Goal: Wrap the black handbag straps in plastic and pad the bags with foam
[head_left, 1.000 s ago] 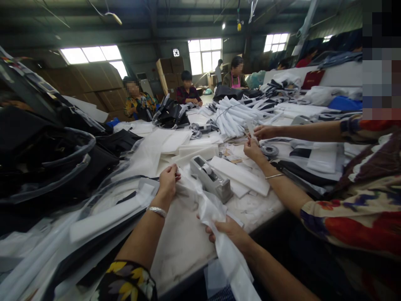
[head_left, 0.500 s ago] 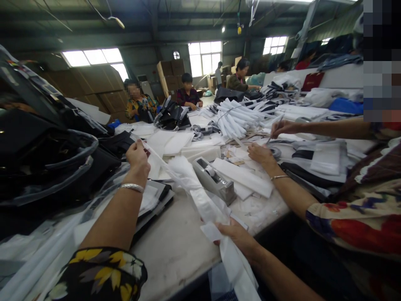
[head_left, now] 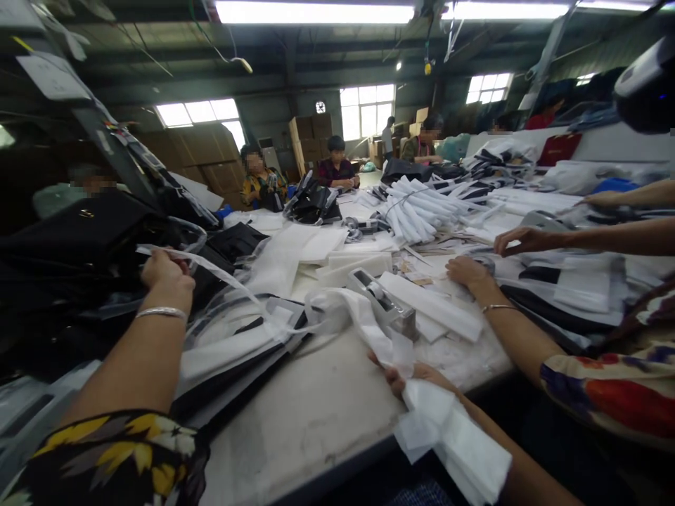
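Observation:
My left hand (head_left: 167, 274), with a silver bangle at the wrist, pinches the end of a thin translucent plastic strip (head_left: 232, 281). The strip slants down over a black piece with white sheeting (head_left: 237, 355) towards the middle of the table. In my right hand (head_left: 416, 376), at the table's front edge, is a white plastic wrapping strip (head_left: 369, 327). Its folded lower part (head_left: 464, 443) hangs over my forearm. Whether both hands hold one continuous strip, I cannot tell. A tape dispenser (head_left: 382, 299) stands just beyond my right hand.
Black bags (head_left: 79, 246) crowd the left. White foam pieces (head_left: 432, 302) lie by the dispenser, with a tied bundle of white tubes (head_left: 416, 207) farther back. A co-worker's hands (head_left: 467, 270) work at the right. Several people sit across the table (head_left: 295, 422).
My left hand has moved left, drawing the translucent strip out towards the black bags. My right hand still holds the white strip near the front edge. The co-worker's upper hand has shifted. The view has turned slightly.

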Motion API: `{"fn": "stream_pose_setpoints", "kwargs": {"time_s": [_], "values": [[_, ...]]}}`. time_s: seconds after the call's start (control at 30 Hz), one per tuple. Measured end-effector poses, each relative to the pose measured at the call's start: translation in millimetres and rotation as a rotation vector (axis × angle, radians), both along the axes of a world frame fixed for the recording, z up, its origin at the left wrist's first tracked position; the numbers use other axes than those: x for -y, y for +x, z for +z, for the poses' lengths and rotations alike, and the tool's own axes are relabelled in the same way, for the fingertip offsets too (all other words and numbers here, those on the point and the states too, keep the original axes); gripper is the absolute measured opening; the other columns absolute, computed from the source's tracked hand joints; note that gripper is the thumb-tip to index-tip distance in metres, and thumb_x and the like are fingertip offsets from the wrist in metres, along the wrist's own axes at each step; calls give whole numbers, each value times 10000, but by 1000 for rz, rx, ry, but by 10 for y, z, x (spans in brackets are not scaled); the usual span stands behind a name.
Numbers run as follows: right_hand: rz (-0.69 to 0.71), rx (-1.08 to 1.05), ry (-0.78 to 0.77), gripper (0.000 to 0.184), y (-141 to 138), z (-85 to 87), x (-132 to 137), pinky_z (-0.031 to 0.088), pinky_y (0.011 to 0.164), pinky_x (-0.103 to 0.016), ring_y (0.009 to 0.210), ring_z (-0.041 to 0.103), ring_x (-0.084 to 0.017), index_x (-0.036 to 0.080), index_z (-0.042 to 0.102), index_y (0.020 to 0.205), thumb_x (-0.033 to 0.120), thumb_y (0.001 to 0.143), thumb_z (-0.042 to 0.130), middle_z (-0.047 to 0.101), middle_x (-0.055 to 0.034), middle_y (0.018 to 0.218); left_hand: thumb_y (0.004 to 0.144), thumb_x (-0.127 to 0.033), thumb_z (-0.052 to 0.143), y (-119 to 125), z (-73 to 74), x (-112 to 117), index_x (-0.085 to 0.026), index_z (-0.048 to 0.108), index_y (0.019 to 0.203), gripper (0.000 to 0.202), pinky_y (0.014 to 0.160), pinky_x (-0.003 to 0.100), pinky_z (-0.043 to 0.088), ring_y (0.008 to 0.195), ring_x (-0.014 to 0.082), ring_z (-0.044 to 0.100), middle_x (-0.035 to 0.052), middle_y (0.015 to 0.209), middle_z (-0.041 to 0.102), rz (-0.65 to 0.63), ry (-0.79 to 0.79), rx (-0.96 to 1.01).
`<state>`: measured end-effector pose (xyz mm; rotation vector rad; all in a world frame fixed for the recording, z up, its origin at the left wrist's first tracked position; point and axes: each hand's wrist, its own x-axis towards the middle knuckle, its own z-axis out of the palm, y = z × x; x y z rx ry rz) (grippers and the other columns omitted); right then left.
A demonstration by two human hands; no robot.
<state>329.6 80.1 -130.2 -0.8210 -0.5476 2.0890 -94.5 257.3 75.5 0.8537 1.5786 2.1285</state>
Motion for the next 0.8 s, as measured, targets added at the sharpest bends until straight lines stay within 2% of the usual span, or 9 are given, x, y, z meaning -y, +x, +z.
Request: {"fn": "stream_pose_setpoints", "kwargs": {"time_s": [0.1, 0.2, 0.27, 0.37, 0.43, 0.5, 0.57, 0.7, 0.8], "values": [[60, -95, -166, 316, -52, 18, -88, 497, 500, -104, 552, 638, -67, 108, 698, 1074, 63, 761, 691, 683, -11, 709, 995, -354, 515, -75, 254, 246, -146, 595, 1088, 242, 598, 247, 529, 700, 107, 591, 22, 923, 615, -26, 18, 106], [76, -115, -183, 336, -135, 186, -157, 501, 494, -129, 586, 658, -93, 109, 675, 1125, 89, 791, 695, 690, -26, 739, 1012, -156, 428, 206, 219, 609, -152, 617, 988, 190, 529, 104, 434, 548, 20, 466, -39, 734, 536, -318, -25, 137], [89, -121, -163, 350, -189, 334, -205, 494, 492, -132, 577, 648, -92, 106, 661, 1145, 89, 797, 684, 680, -28, 737, 932, -73, 536, 558, -38, 922, -145, 657, 1000, 157, 449, 85, 362, 482, 11, 422, -30, 708, 561, -618, -208, 177], [123, -128, -119, 409, -266, 539, -260, 478, 487, -125, 551, 623, -77, 120, 632, 1203, 89, 798, 671, 661, -5, 722, 758, -111, 767, 1166, -649, 1387, -96, 693, 934, 191, 355, 124, 275, 432, 36, 422, 27, 713, 618, -1048, -562, 283], [122, -96, -76, 425, -319, 644, -249, 456, 458, -122, 524, 605, -72, 127, 631, 1211, 95, 790, 674, 659, 0, 717, 688, -184, 841, 1511, -1055, 1604, -81, 699, 906, 280, 358, 135, 269, 429, 36, 420, 54, 746, 628, -1255, -714, 383], [99, -51, -46, 404, -372, 711, -182, 457, 461, -118, 510, 596, -66, 99, 656, 1152, 77, 751, 694, 665, -15, 719, 697, -296, 855, 1752, -1374, 1722, -104, 696, 953, 357, 370, 116, 229, 433, -3, 360, 43, 816, 624, -1371, -743, 497], [97, -14, -63, 338, -415, 732, -71, 474, 486, -116, 517, 608, -66, 62, 686, 1034, 63, 698, 722, 672, -42, 727, 747, -442, 812, 1894, -1600, 1769, -127, 685, 986, 416, 371, 109, 181, 432, -22, 283, 33, 851, 621, -1472, -723, 632], [113, 40, -126, 202, -437, 644, 170, 484, 478, -130, 502, 626, -90, 33, 691, 800, 116, 637, 778, 663, -70, 681, 730, -653, 736, 2026, -1910, 1785, -90, 636, 737, 571, 334, 142, 122, 384, -9, 159, -40, 543, 461, -1609, -755, 866], [81, 9, -102, 255, -399, 531, 297, 489, 498, -134, 514, 632, -89, 76, 716, 858, 127, 622, 796, 690, -73, 695, 688, -726, 712, 2090, -2080, 1752, -135, 537, 563, 630, 312, 151, 147, 373, 7, 103, -92, 432, 284, -1566, -767, 964]]}}
